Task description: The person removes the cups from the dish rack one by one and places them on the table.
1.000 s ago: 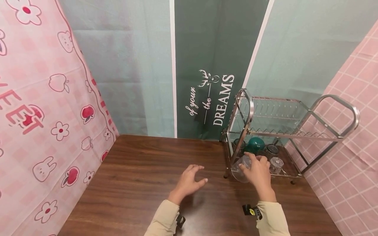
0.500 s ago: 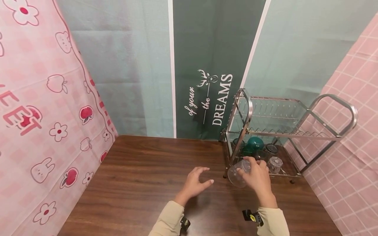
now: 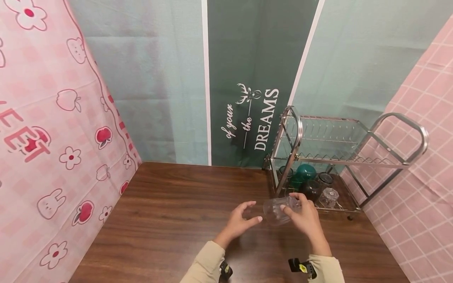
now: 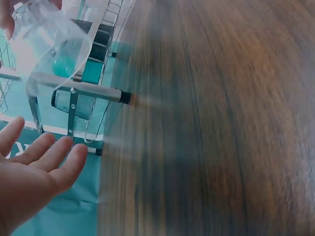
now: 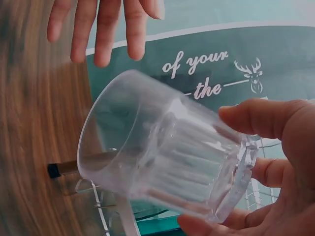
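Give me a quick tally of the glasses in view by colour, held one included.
Clear: 2 (held glass, in the right hand; front-right glass, on the rack)
Teal: 1 (teal glass)
Dark-looking: 3 (middle glass; rear-right glass; rear-left glass, partly hidden)
Total: 6 in view

Plain cream cloth covers both forearms — left sleeve point(image 3: 205, 260), right sleeve point(image 3: 326, 269) — ending before a bare left hand point(image 3: 238, 223) and right hand point(image 3: 306, 218), with black left wristband point(image 3: 226, 271) and yellow-marked black right wristband point(image 3: 311, 270).
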The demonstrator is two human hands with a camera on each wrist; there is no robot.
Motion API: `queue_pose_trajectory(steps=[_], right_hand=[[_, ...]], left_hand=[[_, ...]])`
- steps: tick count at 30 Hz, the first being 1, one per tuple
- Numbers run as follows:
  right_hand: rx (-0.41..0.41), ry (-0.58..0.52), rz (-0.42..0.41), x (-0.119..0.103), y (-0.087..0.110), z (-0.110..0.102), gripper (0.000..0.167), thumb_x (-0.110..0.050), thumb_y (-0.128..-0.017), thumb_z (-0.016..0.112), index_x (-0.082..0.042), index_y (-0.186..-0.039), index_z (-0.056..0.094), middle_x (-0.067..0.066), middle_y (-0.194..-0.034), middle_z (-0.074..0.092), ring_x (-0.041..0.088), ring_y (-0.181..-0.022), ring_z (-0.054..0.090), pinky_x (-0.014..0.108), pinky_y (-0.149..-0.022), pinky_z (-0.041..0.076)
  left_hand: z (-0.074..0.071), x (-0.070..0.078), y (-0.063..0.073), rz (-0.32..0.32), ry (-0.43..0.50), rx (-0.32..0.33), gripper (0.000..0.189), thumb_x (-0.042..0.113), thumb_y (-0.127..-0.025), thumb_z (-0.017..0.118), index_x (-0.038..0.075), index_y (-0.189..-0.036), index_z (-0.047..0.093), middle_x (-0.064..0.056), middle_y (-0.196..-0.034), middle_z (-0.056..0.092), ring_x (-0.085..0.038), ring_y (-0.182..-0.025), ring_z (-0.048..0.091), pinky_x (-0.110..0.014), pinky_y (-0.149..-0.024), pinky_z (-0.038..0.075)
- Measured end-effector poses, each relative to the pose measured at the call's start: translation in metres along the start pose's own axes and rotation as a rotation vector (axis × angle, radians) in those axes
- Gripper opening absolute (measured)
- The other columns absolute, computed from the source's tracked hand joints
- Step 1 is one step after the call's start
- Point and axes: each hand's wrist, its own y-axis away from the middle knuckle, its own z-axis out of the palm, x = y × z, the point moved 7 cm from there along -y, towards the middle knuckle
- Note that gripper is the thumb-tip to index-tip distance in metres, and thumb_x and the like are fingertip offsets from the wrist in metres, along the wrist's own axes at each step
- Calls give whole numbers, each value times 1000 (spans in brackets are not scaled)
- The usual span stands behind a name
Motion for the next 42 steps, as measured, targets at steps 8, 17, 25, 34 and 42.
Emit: queue_pose_trajectory(steps=[8,17,25,34,42], right_hand=[[33,-70,-5,4,3,7,49,-29,-83,69,-6,-121,51,23,-107,57,35,-94,54,49,-74,41],[-12,-286,-47,12,5,27,44,-18,-83,71,-9,-121,50,18,-109,57,30,-92,58,35,-68,47],[4,-498,-103,6,12,37,39,-4,-83,67,-1,-117,49,21,-105,57,22,-84,58,30,-65,48],[12,-640,-59,12,12,49,34,0,-85,61,-2,-117,48,21,-101,56,16,-80,59,28,-66,47],[-37,-654,-96,2,17,40,39,-4,-90,57,0,-127,45,24,-120,50,13,-100,55,26,-74,47]], left_hand=[[2,2,0,-77,205,-12,54,13,-81,71,-2,-128,50,-26,-125,49,-46,-109,49,-40,-79,48],[0,22,6,-108,383,-8,58,7,-81,65,-9,-131,40,-33,-124,45,-48,-109,47,-39,-84,46],[9,-6,2,-160,532,-15,64,7,-80,67,-1,-136,37,-22,-124,48,-32,-105,52,-39,-73,50],[13,-12,-2,-103,639,-33,66,8,-77,67,-3,-135,36,-10,-105,55,-18,-85,59,-30,-63,49],[4,-5,-3,-71,726,-10,65,5,-75,68,-7,-130,35,-11,-103,52,-18,-83,59,-35,-69,52]])
